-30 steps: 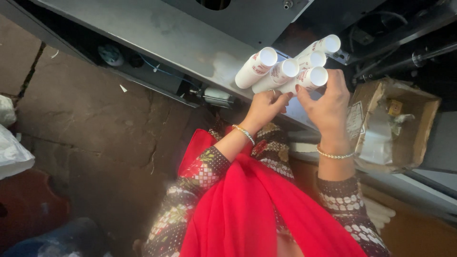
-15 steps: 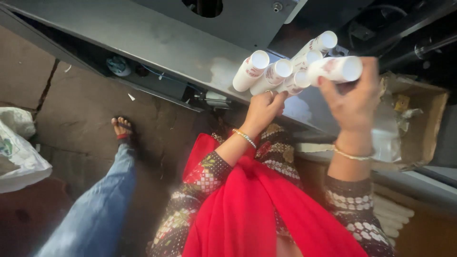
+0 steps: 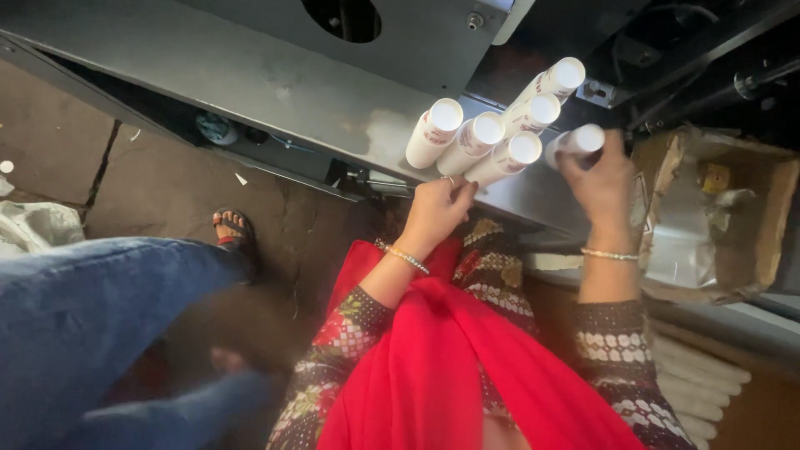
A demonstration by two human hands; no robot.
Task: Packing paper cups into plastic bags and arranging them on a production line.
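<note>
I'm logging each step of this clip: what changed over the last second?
The right hand drew one white plastic tube out of the bunch and holds it apart to the right. A passer-by's blue-jeaned leg and sandalled foot came in at the left. The left hand kept holding the other four white tubes over the grey metal machine.

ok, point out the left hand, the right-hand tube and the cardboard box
left hand (image 3: pixel 435 212), head view, back of the hand under the tube bundle
right-hand tube (image 3: pixel 577 140), head view, white body near the cap end
cardboard box (image 3: pixel 775 225), head view, right wall
</note>
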